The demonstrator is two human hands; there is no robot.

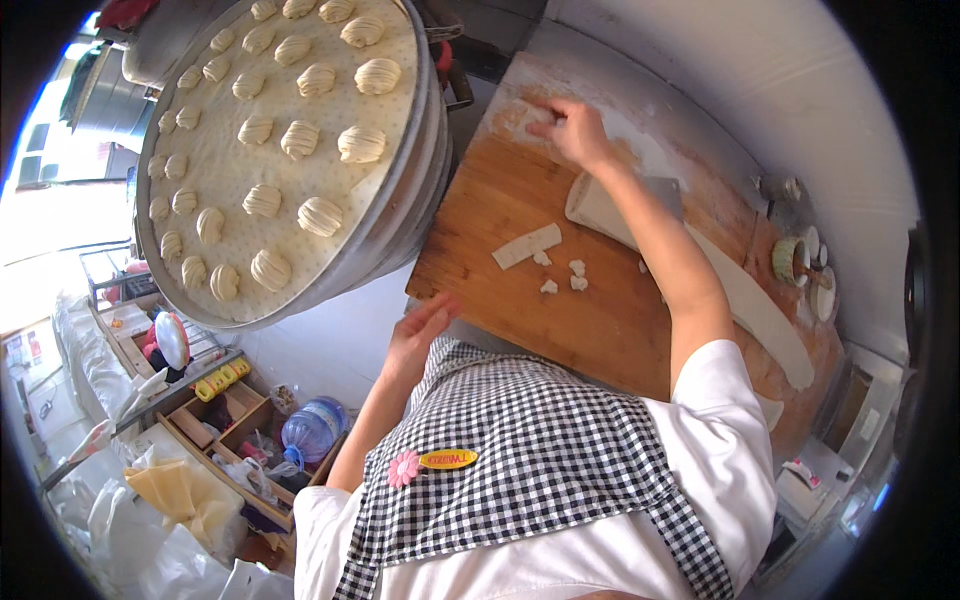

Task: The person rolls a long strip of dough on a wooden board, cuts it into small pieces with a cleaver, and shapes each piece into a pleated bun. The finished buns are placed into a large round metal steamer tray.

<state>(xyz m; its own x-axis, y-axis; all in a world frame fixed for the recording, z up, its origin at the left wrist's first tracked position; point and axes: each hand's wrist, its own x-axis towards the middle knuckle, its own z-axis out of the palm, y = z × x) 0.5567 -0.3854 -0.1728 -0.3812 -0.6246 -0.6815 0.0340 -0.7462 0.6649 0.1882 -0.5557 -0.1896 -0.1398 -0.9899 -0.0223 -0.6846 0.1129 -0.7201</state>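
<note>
My right hand [574,136] reaches over the far part of a wooden board [517,180], above a patch of white flour [634,127]. Its thumb and forefinger are apart, and I see nothing held between them. Under my right forearm lie a thick dough piece [596,210] and a flat grey metal sheet [664,193], both partly hidden. A short dough strip [527,246] rests mid-board beside several small dough scraps [577,283]. My left hand [424,330] is at the board's near left corner, slightly blurred, with its fingers close together; their grip is unclear.
Left of the board, a large round tray [225,161] holds several ridged dough rolls [300,139]. A long dough sheet [750,300] stretches along the right side. Small cups [790,261] stand by the wall. Below left are a wooden drawer unit [217,450] and a plastic water bottle [313,429].
</note>
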